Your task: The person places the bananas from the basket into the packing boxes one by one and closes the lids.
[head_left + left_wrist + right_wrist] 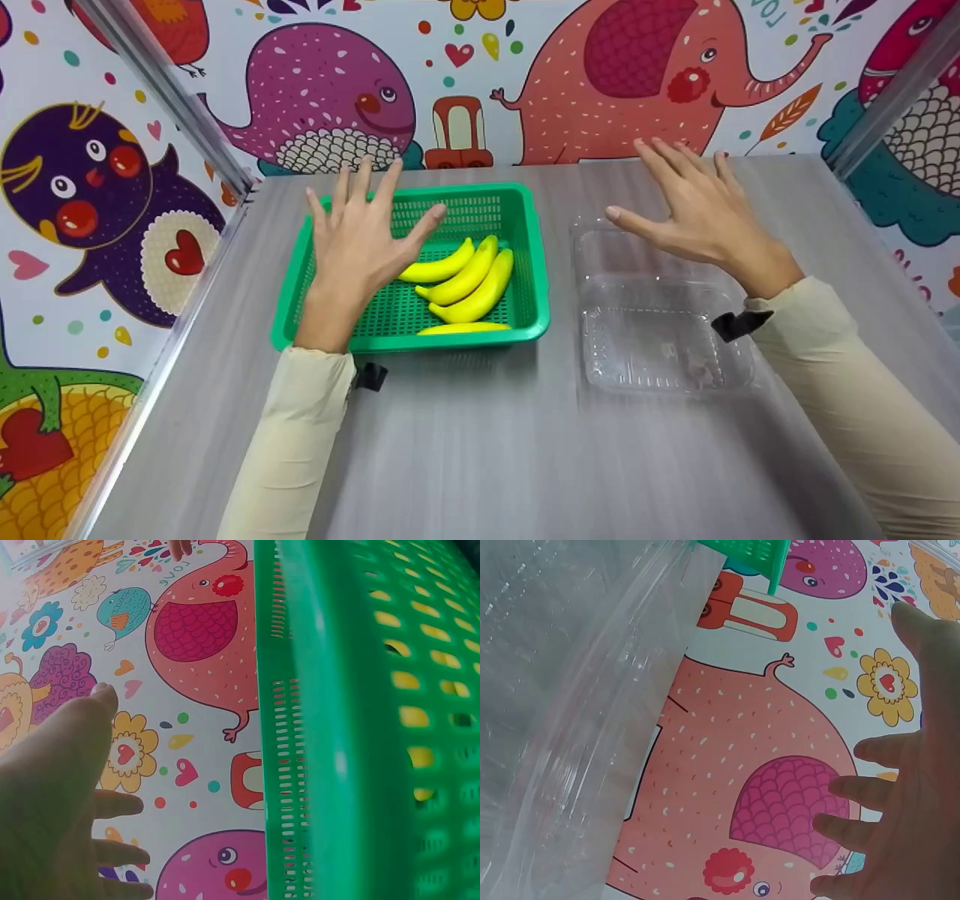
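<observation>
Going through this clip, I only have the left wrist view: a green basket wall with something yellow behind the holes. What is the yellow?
Observer: The head view shows it is bananas, at least four of them, lying in the green plastic basket.

Operator: Does anything stand to the right of that?

Observer: Yes, a clear plastic container sits there on the grey wood-grain tabletop, apart from the basket.

Operator: Is anything being held on that side?

Observer: No, the right hand is raised with its fingers spread and holds nothing.
</observation>
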The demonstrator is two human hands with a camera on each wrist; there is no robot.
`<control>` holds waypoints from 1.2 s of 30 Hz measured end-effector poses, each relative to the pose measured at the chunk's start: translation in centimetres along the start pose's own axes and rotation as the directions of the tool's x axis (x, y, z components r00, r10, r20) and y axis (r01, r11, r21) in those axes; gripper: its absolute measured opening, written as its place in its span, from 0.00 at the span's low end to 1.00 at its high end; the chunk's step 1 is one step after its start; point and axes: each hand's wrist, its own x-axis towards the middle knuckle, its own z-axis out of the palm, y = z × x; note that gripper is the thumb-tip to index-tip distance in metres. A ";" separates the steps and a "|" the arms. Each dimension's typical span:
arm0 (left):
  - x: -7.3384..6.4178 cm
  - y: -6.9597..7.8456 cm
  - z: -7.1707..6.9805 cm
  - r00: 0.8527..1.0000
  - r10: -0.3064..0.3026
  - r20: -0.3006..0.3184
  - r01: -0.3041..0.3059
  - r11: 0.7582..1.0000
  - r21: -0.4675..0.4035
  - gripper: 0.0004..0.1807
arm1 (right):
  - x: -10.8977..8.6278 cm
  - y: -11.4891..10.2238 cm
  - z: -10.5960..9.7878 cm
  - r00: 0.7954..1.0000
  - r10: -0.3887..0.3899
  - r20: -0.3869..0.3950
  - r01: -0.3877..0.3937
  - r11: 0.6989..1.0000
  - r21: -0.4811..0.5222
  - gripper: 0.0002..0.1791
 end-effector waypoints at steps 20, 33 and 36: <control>-2.9 -3.3 0.0 0.997 -0.072 -0.037 0.069 0.995 -0.070 0.53 | -1.1 -2.0 0.8 0.987 -0.093 -0.130 0.097 0.995 0.021 0.46; -3.8 -5.3 0.6 0.986 -0.152 -0.072 0.139 0.978 -0.152 0.53 | -1.5 -4.2 1.7 0.962 -0.178 -0.210 0.186 0.982 0.023 0.43; -4.0 -5.9 0.9 0.981 -0.174 -0.085 0.158 0.973 -0.171 0.54 | -1.6 -4.8 1.9 0.954 -0.205 -0.218 0.216 0.976 0.031 0.44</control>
